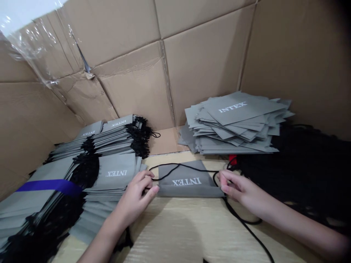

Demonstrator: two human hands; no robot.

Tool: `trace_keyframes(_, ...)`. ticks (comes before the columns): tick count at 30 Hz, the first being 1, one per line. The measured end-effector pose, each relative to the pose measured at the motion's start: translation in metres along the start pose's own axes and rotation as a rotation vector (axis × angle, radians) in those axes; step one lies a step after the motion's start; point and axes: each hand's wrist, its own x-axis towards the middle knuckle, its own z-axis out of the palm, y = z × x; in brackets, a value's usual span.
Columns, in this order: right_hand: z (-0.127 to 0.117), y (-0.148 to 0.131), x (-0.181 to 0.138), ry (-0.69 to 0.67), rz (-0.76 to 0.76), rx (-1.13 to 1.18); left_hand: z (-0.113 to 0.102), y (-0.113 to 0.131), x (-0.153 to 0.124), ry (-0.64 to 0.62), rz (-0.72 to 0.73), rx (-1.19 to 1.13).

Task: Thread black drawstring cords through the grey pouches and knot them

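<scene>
A flat grey fabric pouch [179,176] with white INTEX lettering, upside down to me, lies on the table between my hands. Its near edge looks folded or raised. A thin black cord [197,169] loops across the pouch from one hand to the other. My left hand [141,190] is closed at the pouch's left edge, its curled fingers on the cord. At the right corner, my right hand [234,186] pinches the cord between thumb and fingers. A reddish patch shows at its fingertips; I cannot tell what it is.
A loose stack of grey pouches [236,124] stands back right, beside a dark heap of black cords [290,171]. Corded pouch stacks [113,140] fill the left, one bundle under a purple band [49,185]. Cardboard walls [131,84] enclose the tabletop [175,226].
</scene>
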Motion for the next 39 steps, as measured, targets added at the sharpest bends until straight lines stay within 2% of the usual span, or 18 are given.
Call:
trace_keyframes(1,0.0,0.0,0.0,0.003,-0.008,-0.012,0.001,0.0,0.0,-0.005,0.034,0.054)
trace_keyframes(3,0.0,-0.001,0.0,-0.003,-0.006,-0.013,0.004,0.0,0.001,0.011,0.06,-0.031)
trace_keyframes(7,0.0,-0.001,0.001,-0.036,0.023,0.041,0.011,-0.002,0.004,0.152,-0.04,-0.636)
trace_keyframes(9,-0.001,0.001,0.001,-0.036,0.02,0.046,0.012,-0.004,0.005,0.135,-0.093,-0.76)
trace_keyframes(10,-0.001,0.002,0.002,-0.03,0.014,0.036,0.011,-0.005,0.005,0.097,-0.094,-0.7)
trace_keyframes(12,-0.002,0.004,0.003,-0.009,0.001,0.007,0.01,-0.006,0.004,0.041,-0.056,-0.417)
trace_keyframes(14,-0.002,0.006,0.004,0.001,-0.011,-0.006,0.008,-0.007,0.003,0.043,-0.029,-0.163)
trace_keyframes(16,-0.003,0.008,0.004,-0.009,0.0,0.008,0.009,-0.007,0.003,0.073,-0.076,-0.182)
trace_keyframes(20,-0.003,0.009,0.003,-0.056,0.055,0.064,0.016,-0.008,0.006,0.151,-0.196,-0.552)
trace_keyframes(23,-0.002,0.007,0.002,-0.066,0.046,0.093,0.018,-0.012,0.007,0.226,-0.206,-0.561)
trace_keyframes(25,-0.002,0.006,0.002,-0.055,0.026,0.091,0.016,-0.015,0.006,0.225,-0.169,-0.449)
trace_keyframes(30,-0.002,0.005,0.002,-0.017,-0.03,0.02,0.007,-0.016,0.0,0.086,-0.014,0.132)
trace_keyframes(32,-0.002,0.005,0.002,-0.003,-0.054,-0.028,0.006,-0.017,-0.002,0.052,0.015,0.299)
trace_keyframes(36,-0.005,0.005,0.001,0.008,-0.075,-0.087,0.003,-0.021,-0.001,0.049,-0.007,0.479)
trace_keyframes(39,-0.008,0.005,0.003,0.021,-0.074,-0.096,-0.002,-0.022,0.002,0.018,-0.108,0.462)
